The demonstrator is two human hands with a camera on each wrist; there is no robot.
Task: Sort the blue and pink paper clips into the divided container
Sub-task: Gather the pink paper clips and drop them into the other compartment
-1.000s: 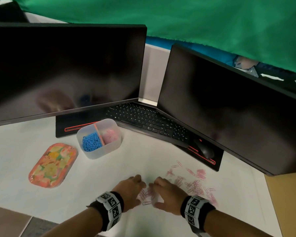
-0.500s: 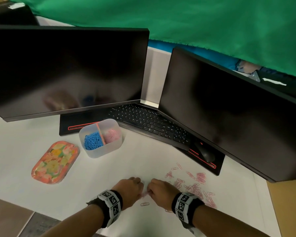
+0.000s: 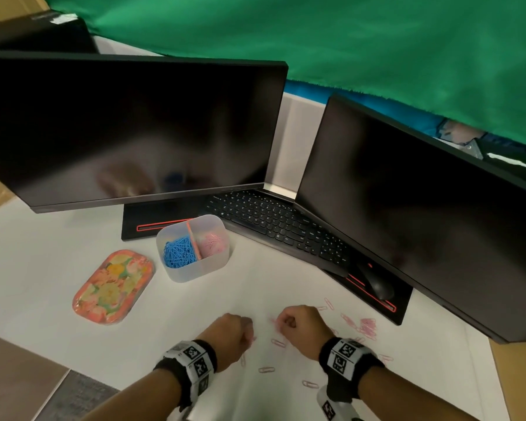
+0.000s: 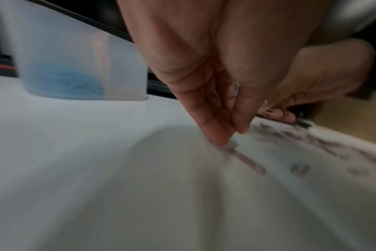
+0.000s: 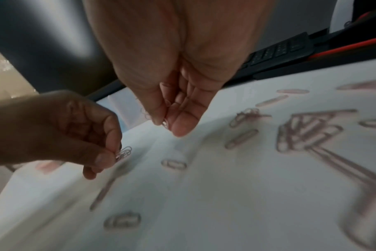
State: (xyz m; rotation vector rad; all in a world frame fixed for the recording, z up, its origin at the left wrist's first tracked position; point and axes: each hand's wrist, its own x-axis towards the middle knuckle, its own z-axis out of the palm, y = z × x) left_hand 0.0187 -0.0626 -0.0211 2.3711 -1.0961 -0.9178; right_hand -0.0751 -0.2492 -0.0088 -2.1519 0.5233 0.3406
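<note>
From the head view, the left hand (image 3: pixel 230 334) and right hand (image 3: pixel 301 328) sit close together over the white desk (image 3: pixel 43 268), both with fingers curled into loose fists. Pink tips show at the fingers of each. Loose pink paper clips (image 3: pixel 366 326) lie scattered on the desk to the right of and below the hands. The divided container (image 3: pixel 195 268) stands well beyond the hands, near the left monitor (image 3: pixel 128 126), with blue paper clips (image 3: pixel 178 252) in its left compartment and pink ones in its right. A floral tray (image 3: pixel 113 287) lies just left of it. A keyboard (image 3: pixel 280 226) and a mouse (image 3: pixel 375 282) sit under the right monitor (image 3: pixel 422 208).

From the left wrist, the left hand (image 4: pixel 215 76) points its fingers down with the tips brought together just above the desk; what they hold is too blurred to tell here. The right hand (image 4: pixel 324 76) beyond pinches a pink clip. The container (image 4: pixel 75 59) stands behind, blue showing through its wall.

From the right wrist, the right hand (image 5: pixel 174 76) pinches several pink clips between thumb and fingers. The left hand (image 5: pixel 75 132) likewise pinches a small bunch of pink clips. More pink clips (image 5: pixel 305 130) lie blurred across the desk.
</note>
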